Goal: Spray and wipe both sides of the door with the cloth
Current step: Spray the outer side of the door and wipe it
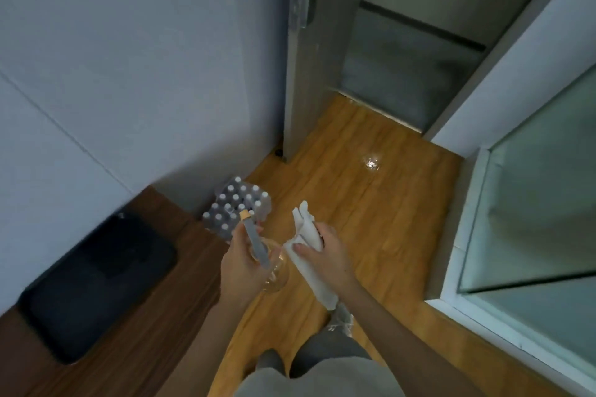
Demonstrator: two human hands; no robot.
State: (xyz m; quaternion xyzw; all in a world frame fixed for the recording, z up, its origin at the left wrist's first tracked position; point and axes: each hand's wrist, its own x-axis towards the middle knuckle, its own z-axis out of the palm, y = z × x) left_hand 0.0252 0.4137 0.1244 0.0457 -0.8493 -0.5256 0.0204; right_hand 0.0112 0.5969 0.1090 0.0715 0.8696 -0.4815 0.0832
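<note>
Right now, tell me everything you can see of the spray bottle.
The spray bottle is in the left hand, low in front of the body over the wooden floor. Its body looks clear, rounded and plastic; any liquid level is unclear. The grey spray head has an orange-tan nozzle tip that points up and away, toward the pack of bottles. The fingers curl round the neck. The cloth lies right beside it; contact is unclear. It is not yet aimed at the door.

**Person: Clothing and Visible Build**

Both forearms are bare, no sleeves in view. Left hand [245,263] and right hand [325,251] carry no gloves, rings or watch. Grey garment covers torso and thighs. Footwear detail is blurred, indistinct.
</note>
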